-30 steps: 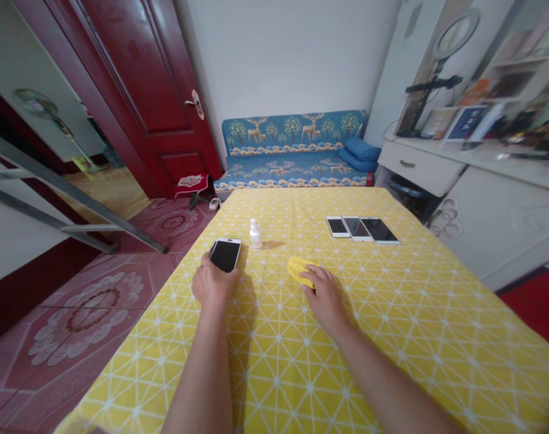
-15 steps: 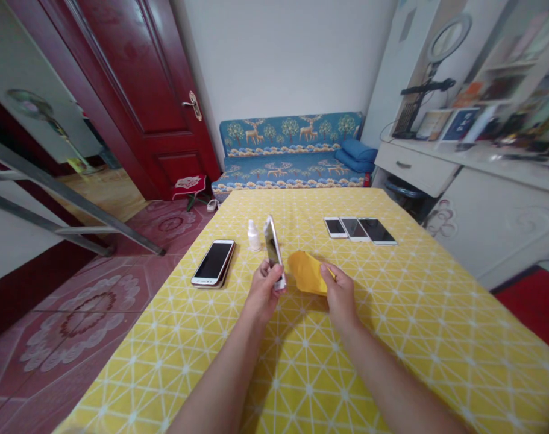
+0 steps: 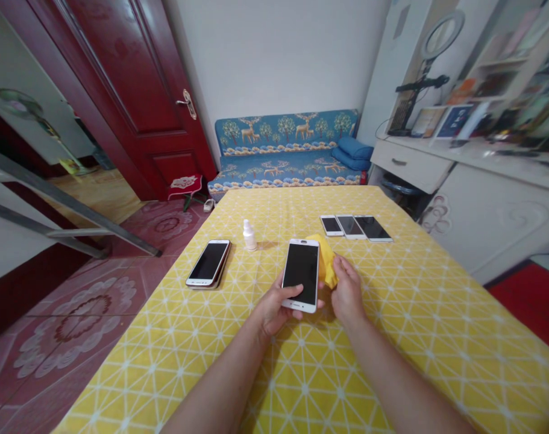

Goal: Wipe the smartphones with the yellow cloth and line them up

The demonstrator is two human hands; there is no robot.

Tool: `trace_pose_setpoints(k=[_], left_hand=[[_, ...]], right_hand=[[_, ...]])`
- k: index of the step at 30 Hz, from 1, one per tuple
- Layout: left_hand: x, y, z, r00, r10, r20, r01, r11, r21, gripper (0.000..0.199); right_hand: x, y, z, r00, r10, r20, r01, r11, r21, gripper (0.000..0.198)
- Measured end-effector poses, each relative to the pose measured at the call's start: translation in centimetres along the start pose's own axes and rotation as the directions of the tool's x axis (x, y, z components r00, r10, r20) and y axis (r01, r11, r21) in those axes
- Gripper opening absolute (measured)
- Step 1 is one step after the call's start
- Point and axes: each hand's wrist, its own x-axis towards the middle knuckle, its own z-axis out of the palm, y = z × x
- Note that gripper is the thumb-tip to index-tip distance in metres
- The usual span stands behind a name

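Observation:
A white smartphone (image 3: 302, 271) with a dark screen faces me, held above the table. My left hand (image 3: 274, 306) is closed round its lower part, thumb lying on the screen and fingers behind. Just to the right, my right hand (image 3: 348, 288) grips a yellow cloth (image 3: 327, 265), part of which is hidden behind the phone. Left of the hands stands a small white bottle (image 3: 249, 236). Further left lies a stack of smartphones (image 3: 208, 263), a white one on top. Three white-framed phones, among them the largest phone (image 3: 373, 228), lie side by side at the back right.
The yellow patterned tablecloth (image 3: 166, 361) covers the table. Beyond it is a blue sofa (image 3: 283, 163). A white cabinet (image 3: 491, 205) with a ring light (image 3: 443, 36) stands on the right. On the left are a red door (image 3: 134, 90) and a metal ladder-like frame (image 3: 75, 211).
The phone in my left hand has turned from edge-on to screen facing me and shifted right. The cloth in my right hand now sits partly behind the phone. The view has shifted slightly.

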Motion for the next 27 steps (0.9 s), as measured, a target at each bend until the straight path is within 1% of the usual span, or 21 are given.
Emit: trace_pose_setpoints(k=[2,4,6,8,10,12,14,17,20,23,25,27], left_hand=[[0.0,-0.1,0.0,1.0,-0.008,0.015,0.007,0.999,0.051,0.071],[0.0,-0.3,0.2,1.0,-0.025,-0.012,0.026,0.993,0.113,0.073],[-0.1,-0.5,0.4,0.998,-0.034,-0.046,0.041,0.985,0.165,0.072],[-0.1,-0.6,0.6,0.998,-0.034,-0.053,0.044,0.978,0.202,0.07],[-0.1,-0.7,0.7,0.999,-0.034,-0.039,0.042,0.973,0.225,0.07],[-0.1,-0.8,0.8,0.999,-0.045,-0.026,0.05,0.967,0.249,0.069],[-0.2,-0.8,0.9,0.998,-0.056,-0.022,0.06,0.96,0.274,0.067],[-0.3,-0.7,0.8,0.997,-0.071,-0.007,0.069,0.951,0.302,0.063],[-0.4,-0.7,0.8,0.997,-0.076,0.011,0.068,0.943,0.327,0.064],[-0.4,-0.6,0.7,0.997,-0.072,0.027,0.059,0.937,0.345,0.065],[-0.4,-0.6,0.7,0.997,-0.074,0.026,0.061,0.936,0.347,0.066],[-0.4,-0.6,0.8,0.996,-0.085,0.008,0.077,0.935,0.346,0.068]], right_hand=[[0.0,-0.1,0.0,1.0,-0.002,0.018,0.002,1.0,0.009,0.036],[0.0,-0.2,-0.1,1.0,-0.018,0.017,0.018,1.0,0.014,0.036],[0.0,-0.2,-0.3,0.998,-0.057,-0.003,0.057,0.998,-0.005,0.036],[0.1,-0.4,-0.4,0.991,-0.131,-0.013,0.13,0.989,-0.066,0.037],[0.1,-0.7,-0.5,0.972,-0.234,0.025,0.236,0.959,-0.156,0.037],[0.0,-1.2,-0.6,0.945,-0.314,0.095,0.328,0.914,-0.239,0.036],[-0.2,-1.6,-0.7,0.924,-0.35,0.156,0.382,0.872,-0.305,0.035],[-0.4,-2.1,-0.8,0.895,-0.396,0.207,0.447,0.809,-0.382,0.033],[-0.5,-2.5,-0.8,0.835,-0.472,0.284,0.551,0.717,-0.427,0.031],[-0.6,-2.8,-0.8,0.747,-0.538,0.391,0.665,0.603,-0.44,0.029],[-0.6,-3.1,-0.8,0.697,-0.548,0.463,0.717,0.537,-0.444,0.03],[-0.7,-3.2,-0.7,0.659,-0.537,0.526,0.752,0.482,-0.45,0.031]])
